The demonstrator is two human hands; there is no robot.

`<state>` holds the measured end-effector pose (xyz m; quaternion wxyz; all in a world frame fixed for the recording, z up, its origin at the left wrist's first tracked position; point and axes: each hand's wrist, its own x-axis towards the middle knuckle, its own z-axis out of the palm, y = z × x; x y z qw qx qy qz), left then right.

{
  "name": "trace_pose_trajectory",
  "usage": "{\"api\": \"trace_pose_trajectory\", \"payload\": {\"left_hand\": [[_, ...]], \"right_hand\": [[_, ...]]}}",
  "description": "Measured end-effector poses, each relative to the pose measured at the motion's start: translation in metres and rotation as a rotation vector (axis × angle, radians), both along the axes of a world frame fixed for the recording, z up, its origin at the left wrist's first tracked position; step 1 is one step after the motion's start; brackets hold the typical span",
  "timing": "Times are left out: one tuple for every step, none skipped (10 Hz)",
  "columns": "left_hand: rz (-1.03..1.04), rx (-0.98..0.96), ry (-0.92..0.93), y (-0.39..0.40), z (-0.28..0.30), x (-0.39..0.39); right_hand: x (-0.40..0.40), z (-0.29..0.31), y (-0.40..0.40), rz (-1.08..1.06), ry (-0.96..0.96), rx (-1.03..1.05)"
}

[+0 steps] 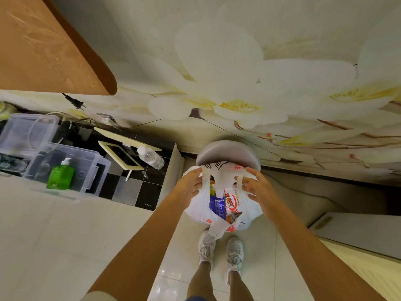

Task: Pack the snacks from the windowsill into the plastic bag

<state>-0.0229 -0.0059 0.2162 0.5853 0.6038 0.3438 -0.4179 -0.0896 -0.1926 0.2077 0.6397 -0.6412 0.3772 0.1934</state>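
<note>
Plastic bag standing on a round grey stool, covering most of the seat; only the far arc of the seat showing. Mouth of the bag open, with snack packets inside: a blue one, a red-and-white one, something yellow further back. Print on them too small to read; lower parts hidden by the bag's white film.

Left hand gripping the left handle loop at the bag's rim, fingers curled round it. Right hand at the right handle loop, fingers bent over the rim and part-spread; whether truly pinching the loop or just pressing on it, hard to tell. Near handle of the bag hanging loose toward the white shoes on the pale floor tiles.

Left of the stool, a white bench with its dark tiled part ending just beside the stool. On it a water bottle lying near that edge, a small framed stand, clear plastic bins and a green pump bottle inside one. Further left, things cut off by the frame edge. Loose plug dangling below an orange-brown panel.

Flowered wall close behind the stool. Open floor toward the shoes and to the right, up to a pale unit cut off at the right edge.
</note>
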Motion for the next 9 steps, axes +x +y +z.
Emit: {"api": "trace_pose_trajectory", "payload": {"left_hand": [[-0.035, 0.018, -0.026, -0.001, -0.001, -0.002], [-0.066, 0.029, -0.035, 0.001, 0.002, -0.005], [-0.087, 0.045, -0.053, 0.005, 0.007, -0.009], [-0.106, 0.037, -0.075, 0.01, 0.012, -0.016], [-0.139, 0.036, -0.082, 0.01, 0.02, -0.022], [-0.183, 0.056, -0.099, 0.014, 0.028, -0.027], [-0.221, 0.01, -0.153, 0.019, 0.037, -0.031], [-0.298, 0.002, -0.175, 0.019, 0.047, -0.032], [-0.336, 0.039, -0.266, 0.016, 0.068, -0.033]], "right_hand": [[-0.004, 0.001, 0.003, 0.002, -0.003, -0.023], [-0.011, 0.003, 0.003, 0.048, -0.018, -0.086], [-0.016, 0.009, 0.005, 0.051, -0.019, -0.108], [-0.021, 0.014, 0.006, 0.051, -0.031, -0.141], [-0.027, 0.019, 0.01, 0.082, -0.041, -0.178], [-0.035, 0.026, 0.013, 0.09, -0.072, -0.204], [-0.045, 0.038, 0.014, 0.043, -0.108, -0.171], [-0.051, 0.053, 0.014, 0.006, -0.132, -0.156], [-0.059, 0.072, 0.015, -0.028, -0.18, -0.186]]}}
